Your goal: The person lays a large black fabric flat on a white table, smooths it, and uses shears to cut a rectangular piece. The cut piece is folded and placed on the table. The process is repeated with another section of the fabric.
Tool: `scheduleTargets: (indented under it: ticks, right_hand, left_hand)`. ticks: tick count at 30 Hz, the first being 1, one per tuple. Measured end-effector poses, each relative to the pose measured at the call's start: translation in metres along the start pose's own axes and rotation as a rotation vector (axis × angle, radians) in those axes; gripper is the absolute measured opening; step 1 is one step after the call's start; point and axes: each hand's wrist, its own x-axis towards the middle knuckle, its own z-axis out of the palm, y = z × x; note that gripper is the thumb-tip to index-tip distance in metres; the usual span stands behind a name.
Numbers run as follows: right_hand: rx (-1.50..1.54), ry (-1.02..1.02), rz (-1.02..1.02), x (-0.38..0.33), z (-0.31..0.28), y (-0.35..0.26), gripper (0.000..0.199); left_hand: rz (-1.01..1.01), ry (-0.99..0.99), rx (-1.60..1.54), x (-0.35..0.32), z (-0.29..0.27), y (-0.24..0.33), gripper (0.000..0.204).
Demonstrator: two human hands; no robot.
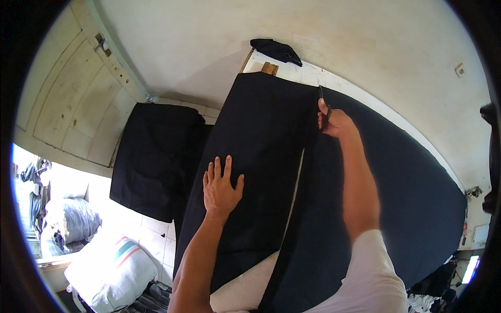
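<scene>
A large sheet of black fabric (pixel 396 198) covers most of the white table. My right hand (pixel 336 122) is closed around a pair of dark scissors (pixel 321 94), whose blades point at the fabric's far edge. A narrow slit runs through the fabric from near my body up toward the scissors, with pale table surface showing through it. It widens at the near end. My left hand (pixel 222 188) lies flat on the fabric to the left of the slit, fingers spread and holding nothing.
A dark bundle of cloth (pixel 275 51) and a wooden block (pixel 270 68) sit at the table's far end. More black fabric (pixel 154 161) hangs at the left, by a wooden door (pixel 73 94). A stuffed white sack (pixel 112 271) stands lower left, near a plastic-wrapped bundle (pixel 78 219).
</scene>
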Motion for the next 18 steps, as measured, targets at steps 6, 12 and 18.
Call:
scheduleTargets:
  ticks: [6,12,18]
  right_hand:
    - [-0.080,0.003,-0.042,0.011,-0.005,-0.005,0.062]
    - [-0.189,0.059,-0.231,-0.019,0.003,-0.005,0.058]
    - [-0.403,0.226,-0.178,-0.040,0.001,0.025,0.042]
  left_hand:
    - [-0.015,0.001,0.000,-0.003,-0.002,0.002,0.072]
    - [0.008,0.036,-0.013,-0.002,-0.001,0.001,0.070]
    - [0.001,0.025,-0.005,-0.003,0.001,0.003,0.071]
